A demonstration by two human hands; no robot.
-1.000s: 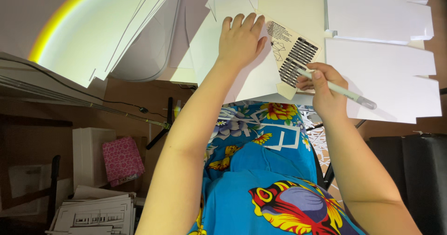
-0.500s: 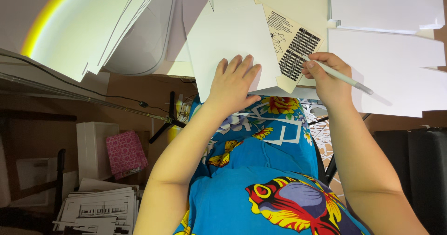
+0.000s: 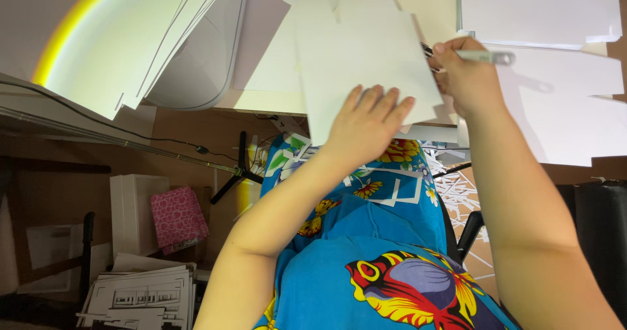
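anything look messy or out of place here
Yes: white paper offcuts litter the floor by the chair and the lap. On the desk, the left hand presses a white card sheet; the right hand grips a pen-like tool.

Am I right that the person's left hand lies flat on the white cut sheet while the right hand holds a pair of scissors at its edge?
Not quite: the right hand holds a slim pen-like craft knife, not scissors. The head view shows it. The left hand does lie flat on the white cut sheet.
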